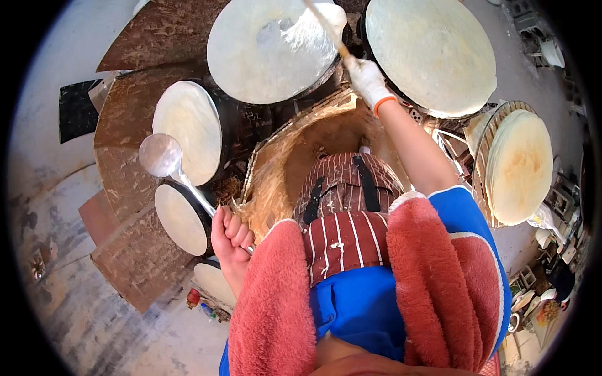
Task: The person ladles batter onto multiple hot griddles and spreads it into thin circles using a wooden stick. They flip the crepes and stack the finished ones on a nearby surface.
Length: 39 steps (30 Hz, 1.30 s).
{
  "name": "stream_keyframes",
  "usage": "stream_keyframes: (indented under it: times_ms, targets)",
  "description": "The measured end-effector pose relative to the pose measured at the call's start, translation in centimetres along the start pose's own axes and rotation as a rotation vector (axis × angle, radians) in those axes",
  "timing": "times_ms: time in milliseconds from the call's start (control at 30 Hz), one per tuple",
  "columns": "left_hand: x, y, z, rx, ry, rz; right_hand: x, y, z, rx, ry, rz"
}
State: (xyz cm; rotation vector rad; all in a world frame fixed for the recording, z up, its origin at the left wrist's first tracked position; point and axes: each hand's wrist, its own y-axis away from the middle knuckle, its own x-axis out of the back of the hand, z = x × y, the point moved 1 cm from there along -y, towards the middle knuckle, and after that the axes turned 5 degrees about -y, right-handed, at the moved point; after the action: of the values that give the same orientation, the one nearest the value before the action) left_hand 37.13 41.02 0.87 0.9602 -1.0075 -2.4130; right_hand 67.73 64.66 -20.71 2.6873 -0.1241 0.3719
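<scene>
My left hand (231,241) is closed around the handle of a metal ladle (160,155), its round bowl held up beside a griddle with a pale sheet (188,131) on it. My right hand (369,80), in a white glove with an orange cuff, grips a wooden stick (326,25). The stick reaches over a large round griddle spread with white batter (251,56). On that griddle, under the stick, lies a white batter-like mass (310,31); whether the stick touches it I cannot tell.
Another large griddle with a pale sheet (433,56) stands at the far right. A stack of round flatbreads (519,168) sits on a woven tray at the right. Smaller griddles (180,219) line the left, by brown boards (135,257). Blocks and clutter (533,25) stand along the right.
</scene>
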Motion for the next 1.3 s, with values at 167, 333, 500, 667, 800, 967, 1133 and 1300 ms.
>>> stream_keyframes:
  times_ms: [167, 333, 500, 667, 800, 967, 1133, 1300]
  targets:
    - [1.4, -1.6, 1.5, 0.023, -0.030, 0.041, 2.3, 7.6, 0.9, 0.029, 0.120, -0.043]
    - [1.5, -5.5, 2.8, 0.096, -0.148, 0.036, -0.3, 10.3, 2.4, -0.201, 0.067, 0.096]
    - [-0.3, -8.3, 3.7, 0.245, -0.231, -0.037, -4.8, 9.0, -4.3, 0.018, 0.224, -0.021]
    - [1.2, -9.8, 5.3, 0.250, -0.309, -0.136, -2.4, 8.9, -1.6, -0.144, 0.216, 0.295]
    - [-0.4, -13.0, 5.3, 0.460, -0.348, -0.211, -7.0, 10.0, -2.7, -0.106, 0.261, 0.223]
    - [-3.5, -18.0, 6.1, 0.622, -0.120, -0.460, -5.9, 8.4, -5.2, 0.038, 0.365, 0.146]
    - [-5.3, -20.1, 7.7, 0.445, -0.259, -0.464, -5.3, 7.2, -6.1, -0.065, 0.322, 0.239]
    - [-5.7, -21.5, 7.9, 0.290, -0.429, -0.340, -8.4, 10.3, -8.1, -0.031, 0.405, 0.035]
